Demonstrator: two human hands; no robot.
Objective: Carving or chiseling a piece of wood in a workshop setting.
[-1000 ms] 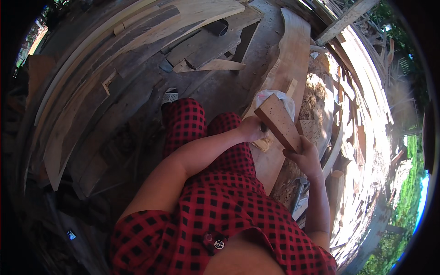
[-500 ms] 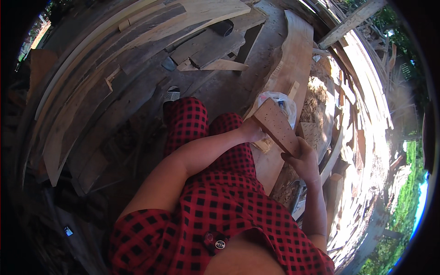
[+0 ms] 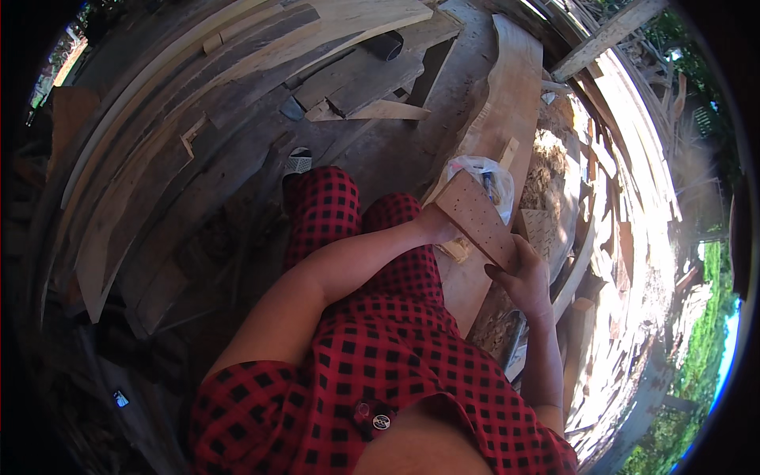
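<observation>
Both hands hold a brown rectangular wooden block (image 3: 476, 220), its broad face dotted with small dark holes. My left hand (image 3: 437, 225) grips the far left end, its fingertips hidden beneath the wood. At the near right end, my right hand (image 3: 526, 273) pinches the block with the thumb on the near side. Just behind the block lies a clear plastic bag (image 3: 499, 184) with small things inside that I cannot make out. The bag rests on a long, pale plank (image 3: 507, 103) with a wavy edge.
Long boards (image 3: 229, 87) are stacked along the left. Shorter offcuts (image 3: 364, 83) lie on the floor ahead. More sunlit timber (image 3: 633, 158) is piled on the right, beneath a slanting post (image 3: 606, 39). My shoe (image 3: 298, 161) is on the floor in front.
The block has tilted slightly in my hands, so more of its holed face shows. Both hands keep their grip and have barely shifted.
</observation>
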